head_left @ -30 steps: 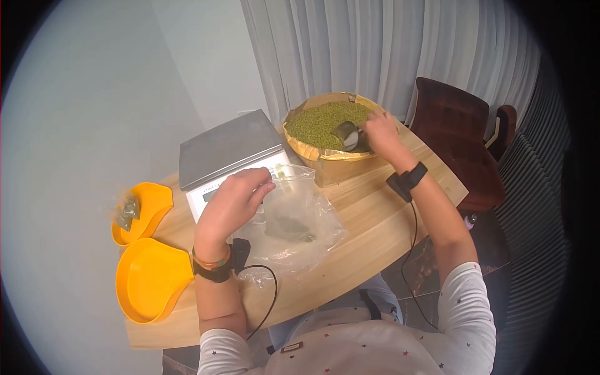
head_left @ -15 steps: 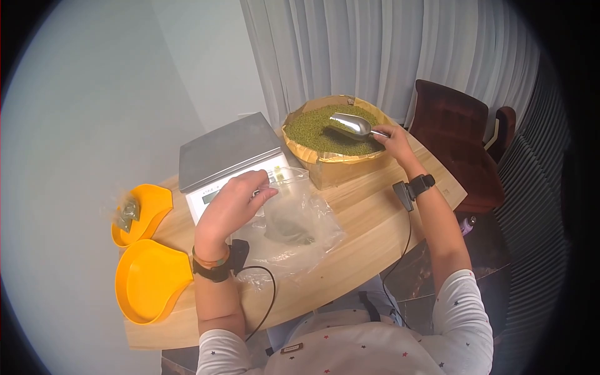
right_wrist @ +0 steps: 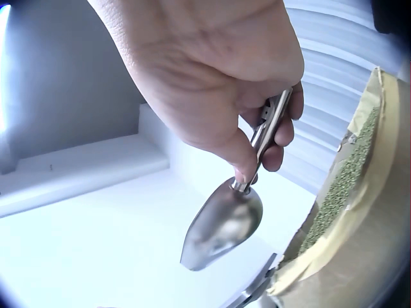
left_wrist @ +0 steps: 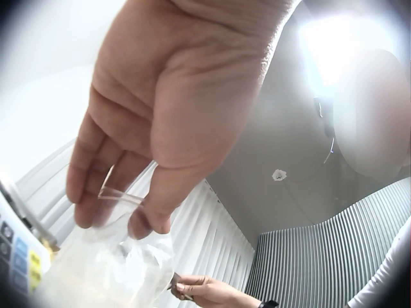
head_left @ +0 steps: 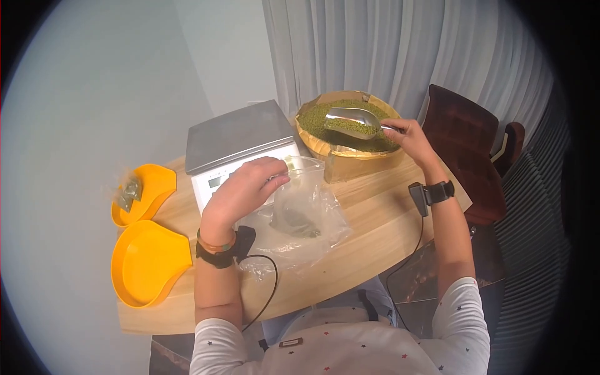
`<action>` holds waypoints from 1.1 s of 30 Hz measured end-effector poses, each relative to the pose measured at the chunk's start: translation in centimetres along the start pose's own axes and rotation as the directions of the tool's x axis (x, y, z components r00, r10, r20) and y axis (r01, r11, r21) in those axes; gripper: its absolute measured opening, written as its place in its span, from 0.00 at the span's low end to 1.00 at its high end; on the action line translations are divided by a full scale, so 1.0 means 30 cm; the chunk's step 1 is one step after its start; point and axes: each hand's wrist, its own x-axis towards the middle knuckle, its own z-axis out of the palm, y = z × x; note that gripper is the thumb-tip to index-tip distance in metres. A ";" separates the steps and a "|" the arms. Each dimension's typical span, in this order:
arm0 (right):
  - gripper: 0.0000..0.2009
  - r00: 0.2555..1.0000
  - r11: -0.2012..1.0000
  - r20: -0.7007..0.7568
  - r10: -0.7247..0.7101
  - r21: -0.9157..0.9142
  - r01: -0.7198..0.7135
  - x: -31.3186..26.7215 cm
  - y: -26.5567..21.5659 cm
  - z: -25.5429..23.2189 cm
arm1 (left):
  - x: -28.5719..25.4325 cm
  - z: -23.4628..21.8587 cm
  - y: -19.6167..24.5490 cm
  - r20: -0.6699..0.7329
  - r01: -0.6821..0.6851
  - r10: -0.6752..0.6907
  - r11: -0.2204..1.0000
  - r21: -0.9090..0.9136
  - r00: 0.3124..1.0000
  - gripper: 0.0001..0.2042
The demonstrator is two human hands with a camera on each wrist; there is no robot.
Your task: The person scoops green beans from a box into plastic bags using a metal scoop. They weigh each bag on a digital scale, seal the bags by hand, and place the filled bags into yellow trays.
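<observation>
Over a box (head_left: 359, 167) of green grains (head_left: 310, 119), a metal scoop (head_left: 354, 114) loaded with some is held in the right-hand grip (head_left: 407, 139); the left-hand grip (head_left: 247, 187) pinches a clear bag (head_left: 306, 203) and partly hides the scale (head_left: 240, 134). Yellow trays (head_left: 147, 264) share the wooden surface (head_left: 387, 209), with a dark red chair (head_left: 461, 128) and curtains (head_left: 356, 50) beyond. Only the right wrist view shows the scoop's rounded underside.
</observation>
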 end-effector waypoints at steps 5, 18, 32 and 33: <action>0.12 0.967 0.993 0.228 -0.114 -0.015 0.120 -0.024 -0.230 0.015 | -0.001 0.004 -0.001 -0.014 -0.028 0.028 0.999 -0.016 1.000 0.08; 0.14 0.740 0.551 0.351 -0.574 -0.502 0.666 -0.105 -0.453 0.119 | -0.003 0.007 0.008 -0.021 -0.056 0.055 0.998 -0.031 0.998 0.08; 0.13 0.880 0.434 0.018 -0.475 -0.865 0.253 0.057 -0.108 0.022 | 0.000 -0.010 0.028 0.016 0.025 -0.026 0.996 0.088 1.000 0.08; 0.14 0.888 0.398 0.033 -0.459 -0.886 0.239 0.066 -0.067 0.023 | 0.000 -0.009 0.030 0.013 0.021 -0.023 0.996 0.092 1.000 0.08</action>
